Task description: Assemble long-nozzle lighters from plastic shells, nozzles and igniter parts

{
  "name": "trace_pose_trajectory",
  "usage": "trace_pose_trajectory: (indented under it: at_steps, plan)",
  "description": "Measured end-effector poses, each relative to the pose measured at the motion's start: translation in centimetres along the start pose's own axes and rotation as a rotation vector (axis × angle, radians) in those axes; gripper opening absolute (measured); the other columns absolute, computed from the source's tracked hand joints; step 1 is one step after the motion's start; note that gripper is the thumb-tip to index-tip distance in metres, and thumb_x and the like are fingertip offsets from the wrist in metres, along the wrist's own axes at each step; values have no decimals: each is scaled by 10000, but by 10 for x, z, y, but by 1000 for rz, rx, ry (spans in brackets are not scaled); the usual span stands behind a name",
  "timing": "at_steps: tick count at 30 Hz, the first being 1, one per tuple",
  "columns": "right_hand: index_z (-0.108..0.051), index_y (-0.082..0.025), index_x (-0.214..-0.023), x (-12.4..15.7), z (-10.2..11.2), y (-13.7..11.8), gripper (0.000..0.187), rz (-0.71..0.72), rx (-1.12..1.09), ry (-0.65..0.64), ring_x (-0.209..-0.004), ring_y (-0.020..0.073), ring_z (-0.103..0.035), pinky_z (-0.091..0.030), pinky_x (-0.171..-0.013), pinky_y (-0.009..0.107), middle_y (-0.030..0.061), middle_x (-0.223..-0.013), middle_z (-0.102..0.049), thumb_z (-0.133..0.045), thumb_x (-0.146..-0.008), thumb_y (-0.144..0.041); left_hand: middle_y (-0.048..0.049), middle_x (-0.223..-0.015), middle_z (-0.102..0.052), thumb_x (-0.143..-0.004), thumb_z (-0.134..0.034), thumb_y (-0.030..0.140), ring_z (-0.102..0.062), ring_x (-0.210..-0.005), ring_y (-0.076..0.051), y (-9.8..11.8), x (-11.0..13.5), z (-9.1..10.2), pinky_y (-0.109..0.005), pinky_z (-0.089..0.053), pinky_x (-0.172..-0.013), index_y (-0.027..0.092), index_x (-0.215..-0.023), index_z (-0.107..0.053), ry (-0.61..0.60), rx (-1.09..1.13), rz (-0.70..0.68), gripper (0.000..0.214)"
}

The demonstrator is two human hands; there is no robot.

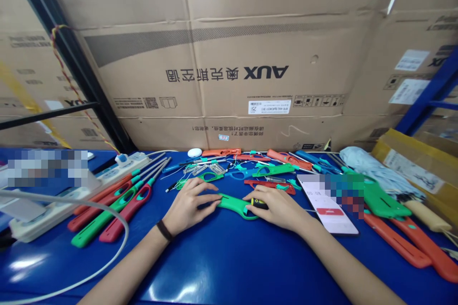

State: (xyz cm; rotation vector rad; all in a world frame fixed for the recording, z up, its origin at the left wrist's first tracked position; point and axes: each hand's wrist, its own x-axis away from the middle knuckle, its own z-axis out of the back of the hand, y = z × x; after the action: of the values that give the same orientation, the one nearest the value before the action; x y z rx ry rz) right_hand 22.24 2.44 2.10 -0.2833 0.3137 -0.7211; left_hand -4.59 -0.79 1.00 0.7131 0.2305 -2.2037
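Observation:
A green gas lighter casing [234,204] lies across the space between my hands, just above the blue table. My left hand [193,202] pinches its left end between thumb and fingertips. At the other end, by the trigger opening, the fingers of my right hand [277,205] are closed on the casing. A short yellow-and-black handle [259,203], which looks like a screwdriver's, sits under the same fingers; its shaft cannot be seen. Beyond the hands lie loose lighter parts, among them a red casing half [266,185] and a green casing half [275,169].
Several long lighters [121,221] rest on the left beside a white power strip [43,214] and a looping white cable [125,233]. A phone [331,212] lies to the right, near orange lighters [397,240]. Cardboard boxes [222,52] stand behind the blue table [229,267].

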Motion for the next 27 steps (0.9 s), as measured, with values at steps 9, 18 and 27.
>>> trace_pose_trajectory:
  at_steps: [9,18,27]
  plan:
    - [-611,-250,-1026,-6,8,-8,193,49,-170,391,-897,182,-653,-467,-776,285,18,-1023,-688,-477,-921,-339,-20,-1005,-717,-841,-617,340,-637,-905,-187,-1,0,-2,-338,-477,-843,260,-1031,-688,-4,65,55,218]
    - [-541,-219,-888,-69,26,-69,172,136,-528,656,-630,117,-562,-411,-601,229,-22,-748,-600,-457,-924,-365,-4,-1008,-728,-827,-634,339,-639,-915,-213,-3,3,-4,-381,-506,-857,259,-980,-710,67,-12,-64,189]
    - [-498,-225,-814,-114,14,-90,228,184,-1019,729,-438,79,-366,-319,-425,202,-69,-564,-409,-462,-908,-430,-38,-1001,-726,-806,-644,374,-645,-905,-229,-3,3,-7,-387,-504,-840,229,-1051,-679,33,59,48,287]
